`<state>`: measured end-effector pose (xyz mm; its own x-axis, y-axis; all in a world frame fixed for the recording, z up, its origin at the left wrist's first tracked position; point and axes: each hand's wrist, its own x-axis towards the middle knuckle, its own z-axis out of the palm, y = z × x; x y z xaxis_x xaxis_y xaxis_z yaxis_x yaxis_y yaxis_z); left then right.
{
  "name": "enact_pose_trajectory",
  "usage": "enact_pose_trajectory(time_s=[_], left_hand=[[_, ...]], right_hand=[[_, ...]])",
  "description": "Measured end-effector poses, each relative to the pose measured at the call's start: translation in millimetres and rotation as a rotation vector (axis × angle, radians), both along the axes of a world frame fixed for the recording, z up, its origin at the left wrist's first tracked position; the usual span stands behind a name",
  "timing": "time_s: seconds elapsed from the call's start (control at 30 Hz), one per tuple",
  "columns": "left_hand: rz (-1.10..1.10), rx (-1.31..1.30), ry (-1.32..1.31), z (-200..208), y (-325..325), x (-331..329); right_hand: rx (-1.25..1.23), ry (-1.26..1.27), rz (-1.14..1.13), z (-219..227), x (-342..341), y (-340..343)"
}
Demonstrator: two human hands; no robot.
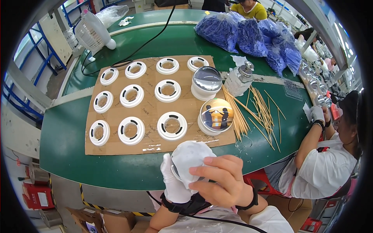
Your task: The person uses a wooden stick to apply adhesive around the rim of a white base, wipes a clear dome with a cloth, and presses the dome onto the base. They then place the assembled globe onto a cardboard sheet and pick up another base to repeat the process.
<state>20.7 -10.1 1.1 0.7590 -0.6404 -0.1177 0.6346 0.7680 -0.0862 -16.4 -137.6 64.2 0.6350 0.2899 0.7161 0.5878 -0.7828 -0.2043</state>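
Observation:
In front of my chest, my left hand (174, 182), in a white glove, is wrapped round a round, shiny-edged piece (175, 169). A thin white cloth (191, 157) covers most of that piece, so its kind is hidden. My bare right hand (222, 180) pinches and presses the cloth against it from the right. Just beyond stands a snow-globe-like glass ball (217, 114) on a white base, with two silhouetted figures inside. A second clear glass ball (207, 79) on a white base is behind it. White rings (172, 126) with black curved strips lie in rows on cardboard (151, 106).
Thin wooden sticks (264, 116) lie loose right of the cardboard, near a glass bottle (237, 81) with a metal top. Blue plastic bags (248, 35) are piled at the back. A white fan (91, 33) and black cable (161, 31) are far left. A co-worker (322, 155) sits at right.

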Motion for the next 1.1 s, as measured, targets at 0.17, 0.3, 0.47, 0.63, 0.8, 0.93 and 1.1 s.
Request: enact_pose_trajectory(time_s=[0.17, 0.3, 0.47, 0.63, 0.8, 0.93, 1.1], left_hand=[[-0.09, -0.337, 0.145, -27, 0, 0], [0.042, 0.104, -0.109, -6, -1, 3], [0.029, -0.011, -0.07, -1, 0, 2], [0.012, -0.137, -0.034, -8, 2, -1], [0.034, 0.621, -0.144, 6, 5, -7], [-0.007, -0.114, 0.071, -6, 7, -3], [-0.003, 0.538, -0.172, 4, 5, -5]], right_hand=[[0.044, 0.049, 0.064, 9, -1, 11], [0.182, 0.064, 0.085, 9, -5, 2], [0.312, 0.125, -0.077, 6, -2, -15], [0.299, 0.211, 0.063, 6, 8, -13], [0.254, 0.306, 0.173, 3, 10, -19], [0.286, 0.329, 0.177, 12, 8, -25], [0.293, 0.231, 0.202, 9, 9, -28]])
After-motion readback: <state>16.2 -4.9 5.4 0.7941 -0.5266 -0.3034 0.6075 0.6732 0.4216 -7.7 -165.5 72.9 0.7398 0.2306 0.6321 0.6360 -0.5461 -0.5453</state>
